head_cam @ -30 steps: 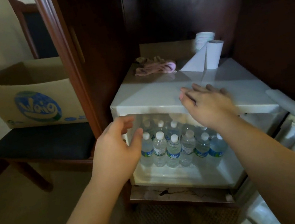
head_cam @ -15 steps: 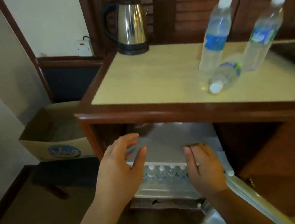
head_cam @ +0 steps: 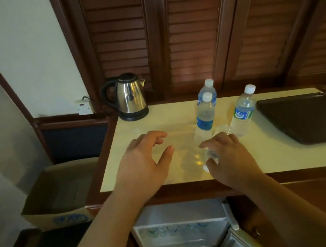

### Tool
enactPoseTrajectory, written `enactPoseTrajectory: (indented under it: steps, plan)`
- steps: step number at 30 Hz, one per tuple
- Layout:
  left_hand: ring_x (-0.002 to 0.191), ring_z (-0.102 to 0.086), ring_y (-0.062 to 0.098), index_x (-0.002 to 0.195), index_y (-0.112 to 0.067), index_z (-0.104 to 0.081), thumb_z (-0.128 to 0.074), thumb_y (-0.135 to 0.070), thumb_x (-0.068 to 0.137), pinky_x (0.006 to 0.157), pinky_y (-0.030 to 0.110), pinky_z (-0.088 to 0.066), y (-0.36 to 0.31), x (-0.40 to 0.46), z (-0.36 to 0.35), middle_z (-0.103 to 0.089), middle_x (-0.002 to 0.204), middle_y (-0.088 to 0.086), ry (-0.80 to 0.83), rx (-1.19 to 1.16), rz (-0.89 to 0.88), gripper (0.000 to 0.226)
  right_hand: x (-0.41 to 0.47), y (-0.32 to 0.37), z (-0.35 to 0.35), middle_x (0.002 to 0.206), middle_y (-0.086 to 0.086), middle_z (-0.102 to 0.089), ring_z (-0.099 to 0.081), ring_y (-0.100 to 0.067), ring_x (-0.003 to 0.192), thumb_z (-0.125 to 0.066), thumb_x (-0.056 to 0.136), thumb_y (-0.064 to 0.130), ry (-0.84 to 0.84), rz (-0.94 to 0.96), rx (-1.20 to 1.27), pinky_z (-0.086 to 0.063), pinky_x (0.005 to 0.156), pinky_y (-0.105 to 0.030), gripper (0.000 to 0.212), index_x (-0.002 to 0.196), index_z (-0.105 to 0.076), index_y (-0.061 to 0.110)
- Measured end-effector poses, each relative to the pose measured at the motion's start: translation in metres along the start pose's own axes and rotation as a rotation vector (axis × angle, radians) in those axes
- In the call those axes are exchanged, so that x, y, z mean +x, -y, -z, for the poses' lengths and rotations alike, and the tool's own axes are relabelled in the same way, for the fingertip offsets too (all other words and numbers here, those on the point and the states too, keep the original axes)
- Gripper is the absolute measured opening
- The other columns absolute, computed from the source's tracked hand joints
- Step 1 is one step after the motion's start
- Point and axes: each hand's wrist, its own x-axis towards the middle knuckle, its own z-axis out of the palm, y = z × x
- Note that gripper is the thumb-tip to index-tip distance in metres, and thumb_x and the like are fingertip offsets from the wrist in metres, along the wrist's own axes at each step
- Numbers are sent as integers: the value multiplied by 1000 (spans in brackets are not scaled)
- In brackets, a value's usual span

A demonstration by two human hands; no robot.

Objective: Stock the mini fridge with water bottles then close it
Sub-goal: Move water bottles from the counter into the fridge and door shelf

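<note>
A: Report the large items, relative to the grip.

B: The dark wooden cabinet with the pale yellow counter top [head_cam: 138, 131] lies under both hands; the white mini fridge [head_cam: 181, 215] sits in the cabinet recess below the grip, door [head_cam: 237, 244] swung open toward the lower right; a row of clear plastic water bottles [head_cam: 173, 229] stands inside it. The open brown cardboard box with a blue logo [head_cam: 60, 200] is left of and below the hands; the flat black rectangular tray [head_cam: 308, 117] lies on the counter to the right of the grip.

A: Smaller items?

B: The polished steel electric kettle with a black handle [head_cam: 129, 98] stands beyond the left hand at the counter's rear; three upright clear water bottles with white caps [head_cam: 206, 115] stand just beyond the right hand, two with blue labels one behind the other, one with a green-and-blue label beside them.

A: State of the hands?

B: The right hand [head_cam: 229, 158] is curled over a clear water bottle lying on its side [head_cam: 210, 155] on the counter, fingers across its body, grasping it; the left hand [head_cam: 142, 164] hovers above the counter, fingers loosely spread, released, holding nothing.
</note>
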Motion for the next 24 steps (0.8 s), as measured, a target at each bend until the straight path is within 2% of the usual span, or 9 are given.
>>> enactPoseTrajectory:
  steps: [3, 5, 8, 11, 13, 15, 18, 21, 24]
  plan:
    - [116, -60, 6, 138, -43, -56, -65, -47, 98, 97, 35, -58, -8, 58, -22, -66, 124, -13, 80, 36, -84, 41, 14, -12, -6, 166, 5, -22, -15, -26, 151, -57, 85, 35, 326, 56, -203, -28, 117, -46, 72, 151, -34, 52]
    - [123, -57, 11, 146, -46, -48, -61, -50, 100, 100, 33, -53, -14, 99, -44, -62, 135, -10, 148, 102, -139, 48, 20, -19, -13, 171, 4, -6, -3, -29, 154, -56, 84, 24, 434, 116, -288, -23, 118, -49, 80, 153, -28, 54]
    - [128, -54, 21, 154, -43, -43, -61, -48, 100, 102, 37, -50, -21, 154, -82, -56, 142, -2, 230, 128, -213, 57, 25, -29, -27, 170, 0, -12, -8, -34, 153, -60, 89, 12, 446, 202, -361, -29, 115, -51, 74, 148, -39, 51]
    - [127, -55, 27, 155, -41, -42, -62, -47, 99, 100, 46, -52, -21, 194, -117, -54, 143, 1, 319, 130, -246, 60, 30, -41, -36, 156, -4, -43, -40, -38, 138, -76, 83, 20, 369, 293, -428, -48, 102, -51, 60, 133, -56, 46]
    - [122, -61, 29, 152, -37, -48, -60, -51, 100, 95, 45, -54, -18, 212, -133, -61, 139, 2, 360, 140, -236, 54, 27, -49, -38, 152, -2, -48, -47, -36, 132, -78, 83, 26, 305, 314, -428, -51, 97, -48, 56, 131, -56, 46]
    - [103, -69, 27, 132, -32, -63, -59, -55, 100, 80, 38, -54, -17, 219, -140, -73, 113, 2, 342, 125, -217, 39, 15, -49, -34, 155, 1, -44, -44, -33, 136, -72, 89, 27, 203, 284, -364, -49, 99, -45, 51, 133, -54, 46]
    - [77, -63, 23, 95, -29, -65, -60, -59, 97, 61, 33, -37, -17, 213, -140, -64, 77, -3, 287, 139, -243, 30, -9, -42, -21, 149, 0, -47, -48, -28, 130, -60, 99, 27, -61, 128, -110, -48, 97, -42, 34, 130, -62, 41]
    - [81, -63, 19, 119, -38, -71, -60, -63, 95, 66, 30, -40, -18, 190, -131, -71, 90, -6, 266, 114, -268, 36, -33, -31, 2, 128, 1, -55, -55, -21, 115, -75, 94, 30, -371, -143, 166, -49, 90, -37, 28, 122, -72, 30]
    - [85, -66, 14, 129, -36, -71, -64, -59, 95, 68, 26, -41, -24, 152, -108, -77, 104, -8, 198, 20, -308, 42, -66, -14, 25, 108, 2, -57, -61, -18, 101, -81, 86, 26, -491, -258, 222, -49, 83, -20, 31, 116, -75, 20]
